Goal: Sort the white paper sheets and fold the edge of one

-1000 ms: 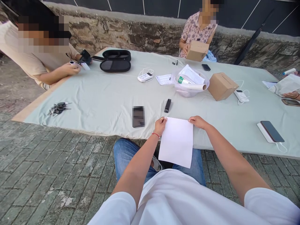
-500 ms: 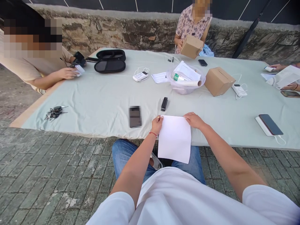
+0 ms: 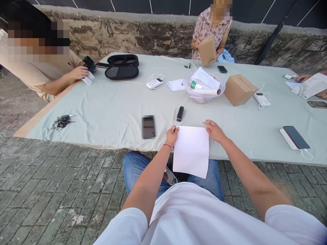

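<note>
White paper (image 3: 191,151) lies over the near table edge, its lower part hanging above my lap. At its top left corner my left hand (image 3: 172,136) is closed, pinching the sheet between thumb and fingers. My right hand (image 3: 214,131) is at the top right corner, its fingers apart and stretched forward, with the thumb by the paper's edge. Just beyond the paper lies a black stapler (image 3: 180,114). A dark, blurred-out flat item (image 3: 148,127) rests left of my left hand.
A bowl (image 3: 203,97) of papers and a cardboard box (image 3: 240,90) stand mid-table. Keys (image 3: 62,121) lie left, and a phone on a power bank (image 3: 295,137) right. An open black case (image 3: 122,66) is farther back. People sit left, opposite and right.
My right hand has loosened from the paper's corner, its fingers now lifted and spread. The person opposite has tilted their box more upright. My left hand keeps its hold.
</note>
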`<state>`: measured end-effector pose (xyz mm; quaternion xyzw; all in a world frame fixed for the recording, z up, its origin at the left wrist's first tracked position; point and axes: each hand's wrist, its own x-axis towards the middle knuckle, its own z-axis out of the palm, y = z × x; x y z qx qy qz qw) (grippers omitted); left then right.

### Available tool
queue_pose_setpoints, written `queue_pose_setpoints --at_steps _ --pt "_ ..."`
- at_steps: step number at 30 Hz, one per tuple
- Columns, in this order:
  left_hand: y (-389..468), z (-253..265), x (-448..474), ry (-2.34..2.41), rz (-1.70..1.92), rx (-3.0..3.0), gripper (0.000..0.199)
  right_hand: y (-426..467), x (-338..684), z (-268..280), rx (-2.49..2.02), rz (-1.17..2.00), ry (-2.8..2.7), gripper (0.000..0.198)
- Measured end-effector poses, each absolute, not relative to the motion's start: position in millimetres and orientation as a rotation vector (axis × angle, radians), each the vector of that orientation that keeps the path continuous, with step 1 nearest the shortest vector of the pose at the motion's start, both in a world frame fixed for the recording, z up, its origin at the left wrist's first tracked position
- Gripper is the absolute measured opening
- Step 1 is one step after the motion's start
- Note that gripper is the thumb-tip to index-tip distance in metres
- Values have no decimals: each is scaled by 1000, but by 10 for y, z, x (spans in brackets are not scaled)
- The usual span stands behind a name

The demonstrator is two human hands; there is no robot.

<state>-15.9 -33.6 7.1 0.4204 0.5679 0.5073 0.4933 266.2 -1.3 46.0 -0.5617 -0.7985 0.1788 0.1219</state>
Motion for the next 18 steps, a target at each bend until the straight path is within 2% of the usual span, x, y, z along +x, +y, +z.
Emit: queue_pose_setpoints --at_steps 6,13,18 --pt "-344 59 -176 1367 1234 1035 37 -8 2616 441 -1696 619 -2244 41" --pt "-310 154 -157 1313 1194 797 35 15 2620 370 -1692 1204 -1748 35" --pt "-119 267 -206 1276 1081 473 31 103 2582 370 -1700 1251 -1601 35"
